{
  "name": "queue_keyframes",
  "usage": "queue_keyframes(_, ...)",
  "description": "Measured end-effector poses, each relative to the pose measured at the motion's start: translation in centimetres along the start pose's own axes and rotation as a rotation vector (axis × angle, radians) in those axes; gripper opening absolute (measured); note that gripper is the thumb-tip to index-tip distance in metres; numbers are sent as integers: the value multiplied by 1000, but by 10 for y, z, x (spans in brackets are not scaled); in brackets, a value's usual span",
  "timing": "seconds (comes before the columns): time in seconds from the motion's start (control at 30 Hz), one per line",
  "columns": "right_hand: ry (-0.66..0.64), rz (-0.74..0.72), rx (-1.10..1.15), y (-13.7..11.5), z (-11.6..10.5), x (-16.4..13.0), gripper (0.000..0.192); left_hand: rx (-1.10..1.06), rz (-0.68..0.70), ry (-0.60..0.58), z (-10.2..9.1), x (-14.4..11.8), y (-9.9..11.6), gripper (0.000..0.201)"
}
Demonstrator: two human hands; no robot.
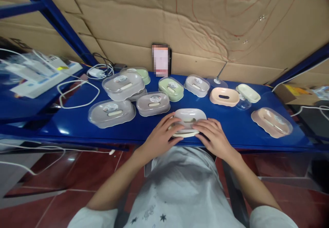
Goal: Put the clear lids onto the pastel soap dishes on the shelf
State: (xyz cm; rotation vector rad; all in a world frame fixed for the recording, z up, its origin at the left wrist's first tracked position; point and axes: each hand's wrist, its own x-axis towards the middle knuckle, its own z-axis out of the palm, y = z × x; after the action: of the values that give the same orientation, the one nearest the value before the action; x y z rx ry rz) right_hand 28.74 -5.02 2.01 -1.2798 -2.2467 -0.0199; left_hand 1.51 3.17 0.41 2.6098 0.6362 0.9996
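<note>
Holding a white oval plastic dish (190,113) on the near side of a blue tabletop (233,125), nearer and to the right of a clear-covered grey oval dish (153,107); gripping the left end with half-curled left hand (162,134), the right end with half-curled right hand (215,135).

Blue worktop (136,128) | back edge, middle: phone (161,60) upright, screen pixelated; cardboard sheet (128,15) behind, red curves drawn on it | back left corner: white adapter (96,72); farther left, white power strip (42,90) | right edge: open carton (298,96) just beyond
</note>
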Motion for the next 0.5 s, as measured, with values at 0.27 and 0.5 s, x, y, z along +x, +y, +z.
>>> queue_keyframes(0.27, -62, -40, 108, -1, 9, 13, 39, 208, -33, 160, 4, -2, 2, 33)
queue_keyframes(0.5, -66, -81, 116, 3, 5, 16, 39, 333, 32, 98, 3, 1, 7, 32)
